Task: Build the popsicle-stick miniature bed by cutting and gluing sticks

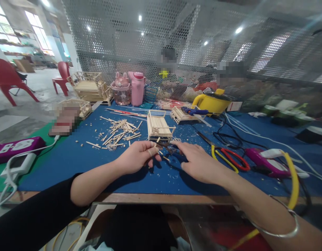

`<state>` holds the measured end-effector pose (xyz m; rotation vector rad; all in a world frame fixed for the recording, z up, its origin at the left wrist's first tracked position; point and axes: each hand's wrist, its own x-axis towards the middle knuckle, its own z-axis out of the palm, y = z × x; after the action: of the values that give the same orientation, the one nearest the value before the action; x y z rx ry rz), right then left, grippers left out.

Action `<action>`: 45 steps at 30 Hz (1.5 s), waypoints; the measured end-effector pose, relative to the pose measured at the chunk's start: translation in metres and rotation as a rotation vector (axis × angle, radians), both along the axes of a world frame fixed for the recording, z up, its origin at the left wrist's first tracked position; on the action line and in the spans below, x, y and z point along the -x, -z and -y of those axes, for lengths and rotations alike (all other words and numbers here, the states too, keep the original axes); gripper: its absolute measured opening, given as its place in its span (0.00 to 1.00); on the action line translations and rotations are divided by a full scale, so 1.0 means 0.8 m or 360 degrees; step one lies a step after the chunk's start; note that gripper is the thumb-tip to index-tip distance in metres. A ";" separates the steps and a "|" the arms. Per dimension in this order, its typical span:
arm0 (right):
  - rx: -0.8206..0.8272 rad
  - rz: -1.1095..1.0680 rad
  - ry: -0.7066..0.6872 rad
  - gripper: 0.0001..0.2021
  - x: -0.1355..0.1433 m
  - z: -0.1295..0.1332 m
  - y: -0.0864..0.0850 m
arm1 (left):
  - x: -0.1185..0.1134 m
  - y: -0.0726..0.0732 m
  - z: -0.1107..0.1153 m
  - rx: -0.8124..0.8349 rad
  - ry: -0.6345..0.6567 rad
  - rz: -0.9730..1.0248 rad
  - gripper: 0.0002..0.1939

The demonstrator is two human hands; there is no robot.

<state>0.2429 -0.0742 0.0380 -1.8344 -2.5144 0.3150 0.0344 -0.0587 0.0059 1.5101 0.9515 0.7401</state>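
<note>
My left hand [140,155] pinches a short wooden stick [158,140] between thumb and fingers, just in front of a small slatted wooden frame [159,126]. My right hand [196,160] reaches in from the right, its index finger stretched toward a dark tool [168,147] between the hands; its thumb is apart from that finger. Whether the right fingers grip the tool is hard to make out. Cut stick pieces [120,130] lie loosely piled on the blue mat [98,170] left of the frame.
Red-and-yellow-handled scissors [229,158] lie right of my right hand. A blue glue gun [194,111] rests on another wooden frame [180,115]. Behind stand a yellow pot [213,103] and a pink bottle [137,89]. Cables cross the right side; a phone [64,120] lies left.
</note>
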 end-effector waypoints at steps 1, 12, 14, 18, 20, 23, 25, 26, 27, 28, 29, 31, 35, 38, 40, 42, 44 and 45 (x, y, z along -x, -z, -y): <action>-0.0009 -0.0009 -0.0010 0.36 0.001 -0.001 0.000 | 0.000 0.001 0.000 -0.0010 0.0016 0.0000 0.16; -0.0033 -0.0107 -0.0013 0.20 0.008 0.001 0.002 | 0.001 0.010 0.000 -0.0111 0.0052 0.0027 0.20; -0.0054 -0.0137 -0.0053 0.19 0.010 0.002 0.006 | -0.001 0.013 0.001 -0.0155 0.0002 -0.0071 0.24; -0.0290 -0.0037 -0.0036 0.20 0.020 0.006 0.019 | -0.001 0.012 0.004 -0.0423 -0.0148 -0.0339 0.26; -0.0412 0.0083 0.0001 0.20 0.024 0.010 0.025 | 0.001 0.011 0.005 -0.0550 -0.0199 -0.0451 0.25; -0.0477 0.0222 0.0029 0.17 0.029 0.015 0.025 | 0.002 0.008 0.006 -0.0618 -0.0248 -0.0514 0.24; -0.0519 0.0279 0.0030 0.16 0.032 0.016 0.021 | 0.000 0.008 0.007 -0.0616 -0.0286 -0.0529 0.25; -0.0567 0.0328 0.0039 0.15 0.034 0.016 0.017 | -0.002 0.007 0.008 -0.0583 -0.0313 -0.0531 0.25; -0.0629 0.0397 0.0051 0.14 0.036 0.014 0.013 | -0.005 0.007 0.010 -0.0532 -0.0334 -0.0529 0.26; -0.0694 0.0475 0.0063 0.14 0.037 0.013 0.009 | -0.008 0.007 0.011 -0.0478 -0.0351 -0.0511 0.26; -0.0746 0.0544 0.0074 0.13 0.038 0.011 0.005 | -0.011 0.007 0.012 -0.0430 -0.0360 -0.0475 0.27; -0.0749 0.0595 0.0093 0.13 0.038 0.006 -0.002 | -0.014 0.007 0.015 -0.0398 -0.0345 -0.0346 0.27; -0.0393 0.0389 0.0127 0.13 0.020 -0.001 -0.003 | -0.005 0.008 0.008 -0.0542 -0.0268 -0.0127 0.25; -0.0218 0.0268 0.0106 0.17 0.002 -0.007 0.004 | 0.005 0.011 -0.006 -0.0657 -0.0375 -0.0089 0.25; -0.0190 0.0264 0.0065 0.21 -0.005 -0.012 0.010 | 0.009 0.016 -0.017 -0.0682 -0.0491 -0.0067 0.25; -0.0181 0.0248 0.0044 0.25 -0.008 -0.017 0.014 | 0.011 0.020 -0.025 -0.0587 -0.0563 -0.0061 0.25; -0.0187 0.0171 0.0058 0.29 -0.009 -0.021 0.016 | 0.012 0.023 -0.029 -0.0550 -0.0538 -0.0071 0.26; -0.0199 0.0130 0.0067 0.31 -0.009 -0.022 0.018 | 0.013 0.024 -0.030 -0.0542 -0.0527 -0.0072 0.26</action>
<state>0.2497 -0.0565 0.0238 -1.8862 -2.4796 0.0815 0.0240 -0.0350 -0.0129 1.6859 1.1696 1.1557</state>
